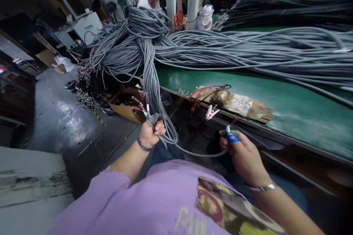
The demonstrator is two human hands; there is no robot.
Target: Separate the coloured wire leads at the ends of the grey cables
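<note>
Green counter (295, 104), grey cables (220, 50) heaped across it.
Off its near edge, my left fingers (159, 127) clamp bare-wired cable ends (147, 108); my right fingers (244, 141) pinch one white-collared end (228, 129).

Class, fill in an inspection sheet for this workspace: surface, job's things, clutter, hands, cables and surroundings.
Surface: green tabletop, glossy, marked near its front edge.
Job's things: several cable ends, coloured wires exposed; a single cable end, tip blurred.
Clutter: taped brown board along the tabletop's edge; pink clip beside it.
Hands: left hand grips the several; right hand holds the single one.
Cables: gray cable bundle across the tabletop, some hanging down.
Surroundings: seated-height person, fan.
</note>
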